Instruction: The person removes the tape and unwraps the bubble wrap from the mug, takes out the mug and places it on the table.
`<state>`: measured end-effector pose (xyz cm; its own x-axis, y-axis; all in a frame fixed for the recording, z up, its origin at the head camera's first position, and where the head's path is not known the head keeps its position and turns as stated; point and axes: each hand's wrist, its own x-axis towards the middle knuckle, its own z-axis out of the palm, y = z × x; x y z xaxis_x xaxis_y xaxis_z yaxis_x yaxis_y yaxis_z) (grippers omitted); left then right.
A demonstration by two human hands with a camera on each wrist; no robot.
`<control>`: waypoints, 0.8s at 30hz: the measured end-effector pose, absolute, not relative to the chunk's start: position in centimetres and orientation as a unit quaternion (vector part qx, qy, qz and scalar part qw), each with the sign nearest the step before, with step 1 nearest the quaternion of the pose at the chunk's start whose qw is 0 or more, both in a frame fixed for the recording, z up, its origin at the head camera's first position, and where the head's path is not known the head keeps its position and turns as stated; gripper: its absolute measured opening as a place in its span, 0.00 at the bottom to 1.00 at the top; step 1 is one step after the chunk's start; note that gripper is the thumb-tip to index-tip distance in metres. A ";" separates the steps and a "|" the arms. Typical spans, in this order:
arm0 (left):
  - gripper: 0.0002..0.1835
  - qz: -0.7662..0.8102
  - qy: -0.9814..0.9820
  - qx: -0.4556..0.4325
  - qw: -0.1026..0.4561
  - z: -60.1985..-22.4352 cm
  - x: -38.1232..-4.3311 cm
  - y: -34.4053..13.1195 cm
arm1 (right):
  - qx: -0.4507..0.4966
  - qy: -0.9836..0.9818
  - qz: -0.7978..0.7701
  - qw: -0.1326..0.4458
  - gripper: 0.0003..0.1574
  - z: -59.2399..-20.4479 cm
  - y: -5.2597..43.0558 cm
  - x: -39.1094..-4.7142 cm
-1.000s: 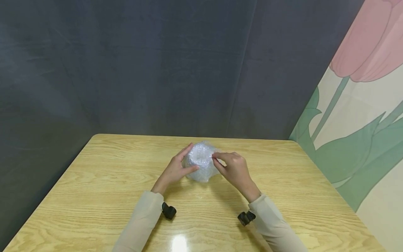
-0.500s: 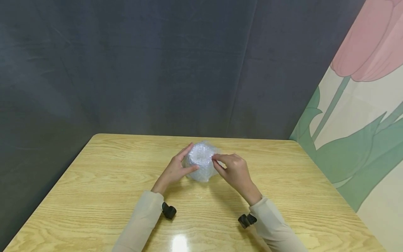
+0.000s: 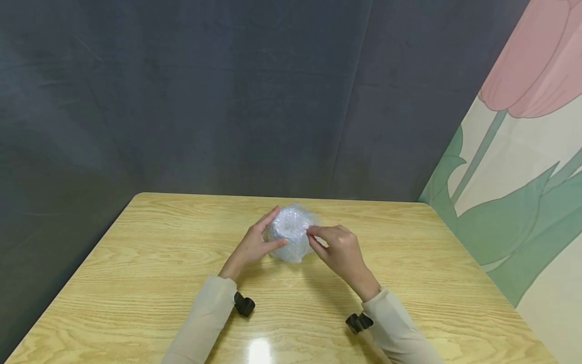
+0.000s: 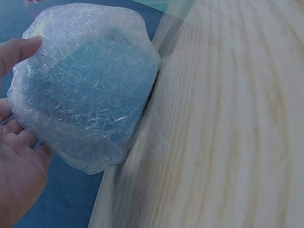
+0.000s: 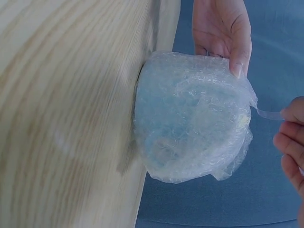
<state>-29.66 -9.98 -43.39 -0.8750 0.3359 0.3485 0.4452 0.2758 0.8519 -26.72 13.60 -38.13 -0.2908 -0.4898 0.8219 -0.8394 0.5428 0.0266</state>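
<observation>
The bubble-wrapped package (image 3: 293, 247) serves as the reference for all positions; it rests on the wood-grain desk (image 3: 159, 283), nearer the far edge than the near one. Its upper face shows a rounded rim with a sunken centre, and its wrapping is clear, glossy and creased; the contents cannot be identified. The left hand (image 3: 253, 243) is positioned at the left side of the package and grips it: the thumb presses on the near side of the rim, and the other fingers extend round the left and far side. The right hand (image 3: 338, 247) is positioned at the right side of the package, with its thumb and index finger brought together. The right wrist view shows these fingers pinching the end of a narrow clear strip (image 5: 269, 114), which spans the gap between the hand and the package and joins the wrapping at its upper edge. Two light sleeves (image 3: 200, 318) cover the forearms on the near side of the package, each with a small black device (image 3: 244, 305) at the wrist. A dark curtain (image 3: 227, 101) hangs beyond the package; a tulip-patterned panel (image 3: 514, 217) stands well to its right.
</observation>
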 end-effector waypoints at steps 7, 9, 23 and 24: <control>0.45 -0.547 -0.799 -0.243 0.049 -43.3 -29.6 -10.0 | 0.435 -0.775 0.206 0.410 0.10 -38.2 13.8 -26.6; 0.45 -0.547 -0.800 -0.242 0.048 -43.3 -29.6 -10.0 | 0.439 -0.774 0.204 0.409 0.10 -38.1 13.8 -26.5; 0.46 -0.549 -0.801 -0.235 0.044 -43.3 -29.5 -10.0 | 0.453 -0.764 0.193 0.416 0.10 -37.9 13.8 -25.8; 0.46 -0.549 -0.801 -0.234 0.044 -43.3 -29.5 -10.0 | 0.453 -0.765 0.194 0.415 0.09 -37.9 13.8 -25.8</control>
